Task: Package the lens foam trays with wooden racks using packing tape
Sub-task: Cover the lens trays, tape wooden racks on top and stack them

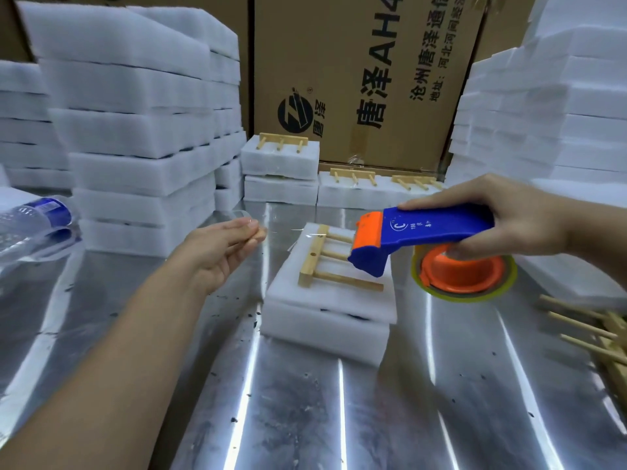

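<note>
Gripping dispenser [427, 232] (left hand [220, 252] pinching tape [471, 297])

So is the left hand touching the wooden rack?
Apart. The head view shows shiny table between the left hand and the wooden rack lying on the foam tray. The hand pinches clear tape.

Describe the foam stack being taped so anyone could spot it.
Start at the shiny metal table. Near its middle sits a foam stack topped by a wooden rack. Unlike the racked stacks against the cardboard box, it stands alone, beneath the blue tape dispenser.
</note>
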